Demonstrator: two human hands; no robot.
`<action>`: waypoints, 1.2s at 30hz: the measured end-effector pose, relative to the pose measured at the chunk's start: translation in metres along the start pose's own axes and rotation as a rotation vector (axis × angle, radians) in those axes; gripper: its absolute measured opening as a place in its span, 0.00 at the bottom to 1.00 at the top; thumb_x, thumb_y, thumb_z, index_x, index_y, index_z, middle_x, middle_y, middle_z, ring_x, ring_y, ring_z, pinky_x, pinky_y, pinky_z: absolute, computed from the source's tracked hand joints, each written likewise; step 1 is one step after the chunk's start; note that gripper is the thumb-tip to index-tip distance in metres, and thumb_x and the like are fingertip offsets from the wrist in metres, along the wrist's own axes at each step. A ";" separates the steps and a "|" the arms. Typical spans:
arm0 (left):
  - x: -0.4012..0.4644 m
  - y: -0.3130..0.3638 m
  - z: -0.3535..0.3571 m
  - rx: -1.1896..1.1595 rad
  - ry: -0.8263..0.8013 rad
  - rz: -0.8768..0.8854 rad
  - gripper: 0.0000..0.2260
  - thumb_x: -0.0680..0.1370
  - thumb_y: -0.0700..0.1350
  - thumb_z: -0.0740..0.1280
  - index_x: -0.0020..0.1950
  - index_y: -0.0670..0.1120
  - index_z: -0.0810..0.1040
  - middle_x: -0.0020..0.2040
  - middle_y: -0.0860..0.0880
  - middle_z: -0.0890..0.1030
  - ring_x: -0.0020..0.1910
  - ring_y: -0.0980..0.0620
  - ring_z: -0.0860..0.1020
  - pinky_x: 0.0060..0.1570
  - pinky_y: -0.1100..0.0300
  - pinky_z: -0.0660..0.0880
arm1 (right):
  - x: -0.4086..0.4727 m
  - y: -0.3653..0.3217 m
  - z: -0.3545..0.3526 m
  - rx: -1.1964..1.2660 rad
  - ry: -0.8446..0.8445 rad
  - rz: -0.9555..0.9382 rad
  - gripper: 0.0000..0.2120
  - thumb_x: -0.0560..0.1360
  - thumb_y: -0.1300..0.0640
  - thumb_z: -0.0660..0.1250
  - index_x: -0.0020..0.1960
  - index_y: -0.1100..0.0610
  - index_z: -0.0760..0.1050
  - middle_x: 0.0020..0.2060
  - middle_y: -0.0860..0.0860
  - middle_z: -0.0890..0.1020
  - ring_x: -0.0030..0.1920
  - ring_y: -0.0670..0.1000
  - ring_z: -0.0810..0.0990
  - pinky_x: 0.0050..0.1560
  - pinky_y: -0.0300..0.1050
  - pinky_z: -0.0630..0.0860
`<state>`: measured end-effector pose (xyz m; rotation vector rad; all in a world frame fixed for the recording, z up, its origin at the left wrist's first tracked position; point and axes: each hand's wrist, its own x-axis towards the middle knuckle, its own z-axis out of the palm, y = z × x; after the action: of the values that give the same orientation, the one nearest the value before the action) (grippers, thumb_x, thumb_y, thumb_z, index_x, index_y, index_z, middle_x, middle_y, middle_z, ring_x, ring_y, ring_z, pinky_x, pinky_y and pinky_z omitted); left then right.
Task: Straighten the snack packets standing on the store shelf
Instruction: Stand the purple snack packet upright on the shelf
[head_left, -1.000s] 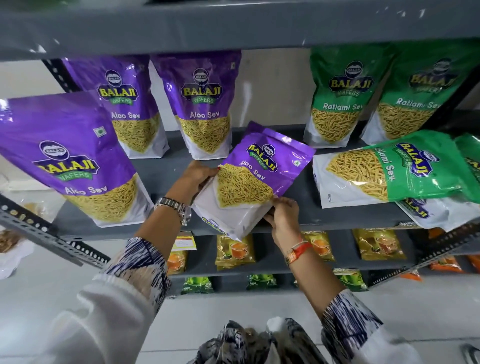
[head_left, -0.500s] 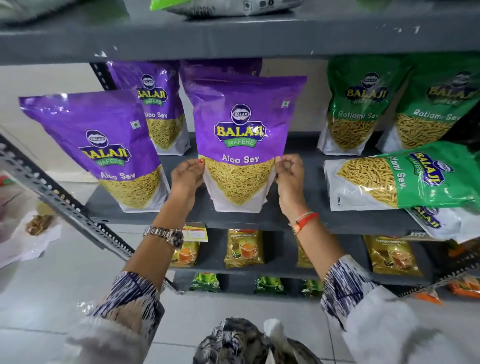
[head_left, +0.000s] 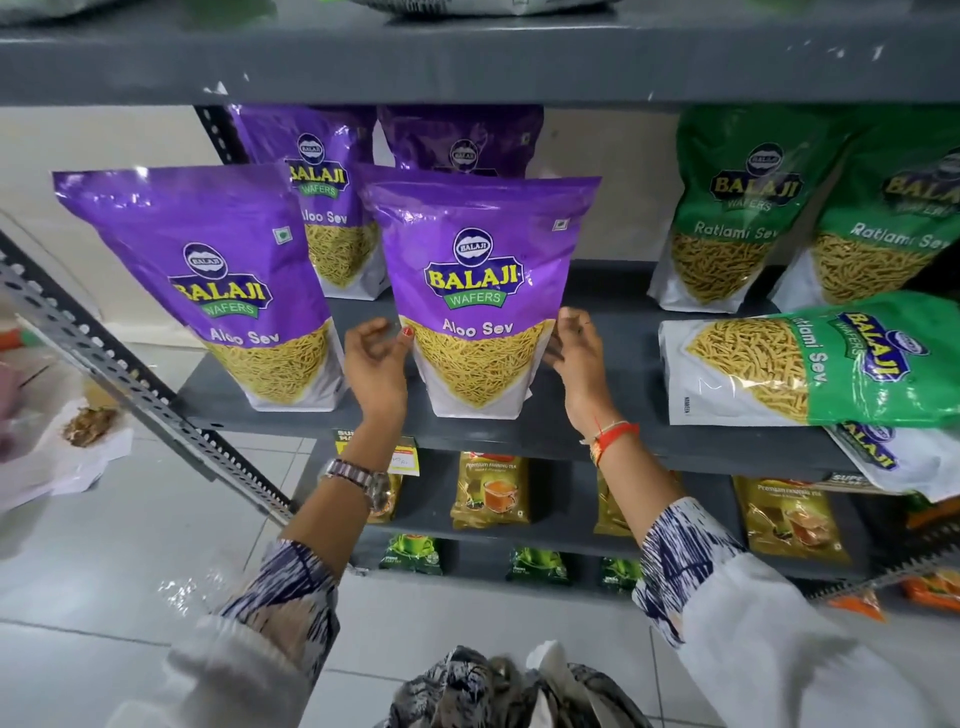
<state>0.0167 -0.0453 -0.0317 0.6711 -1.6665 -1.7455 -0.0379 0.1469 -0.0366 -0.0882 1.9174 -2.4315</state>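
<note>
a: where's the glossy purple aloo sev packet (head_left: 480, 291) with the yellow sev window?
b: standing upright near the front edge of the grey metal shelf (head_left: 571, 436), middle of the purple group, facing out.

a: and the hands?
b: the left hand (head_left: 376, 369) is just beside its lower left edge, fingers loosely curled and apart, a red-painted thumbnail at the packet's side. the right hand (head_left: 576, 358) is at the lower right edge, fingers spread and relaxed. whether the fingertips touch the film or sit just off it, i cannot tell. neither is gripping it.

a: what's around it?
b: a second upright purple aloo sev packet (head_left: 208, 291) just to its left, two more purple packets (head_left: 327, 197) standing behind. to the right, upright green ratlami sev packets (head_left: 737, 208) at the back, and one green ratlami sev packet lying on its side (head_left: 810, 364) at the front, atop another flat one.

a: anything on the wrists?
b: a silver metal wristwatch (head_left: 358, 480) on the left, a red-orange thread band (head_left: 610, 436) on the right.
</note>
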 end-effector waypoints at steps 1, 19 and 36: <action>-0.009 0.002 0.001 0.020 0.075 0.066 0.07 0.72 0.39 0.69 0.45 0.48 0.72 0.40 0.51 0.77 0.35 0.63 0.74 0.40 0.65 0.73 | 0.001 -0.002 0.000 0.024 0.007 0.019 0.07 0.80 0.51 0.55 0.47 0.49 0.70 0.45 0.47 0.81 0.44 0.44 0.82 0.44 0.36 0.80; -0.010 0.028 0.038 0.282 -0.491 0.270 0.33 0.56 0.59 0.74 0.58 0.59 0.68 0.63 0.40 0.66 0.66 0.43 0.67 0.70 0.51 0.63 | -0.004 -0.001 0.006 -0.240 -0.457 0.227 0.08 0.71 0.62 0.71 0.47 0.55 0.73 0.40 0.52 0.79 0.35 0.47 0.80 0.37 0.38 0.82; -0.023 0.040 0.014 -0.030 -0.499 0.082 0.06 0.74 0.48 0.63 0.48 0.48 0.77 0.36 0.61 0.83 0.40 0.63 0.78 0.45 0.69 0.74 | 0.017 0.003 0.028 -0.014 -0.242 0.099 0.22 0.72 0.55 0.70 0.62 0.50 0.66 0.65 0.54 0.74 0.64 0.51 0.75 0.65 0.47 0.73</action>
<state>0.0255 -0.0186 0.0078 0.1496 -1.9509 -1.9809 -0.0528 0.1175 -0.0325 -0.2677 1.7899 -2.2289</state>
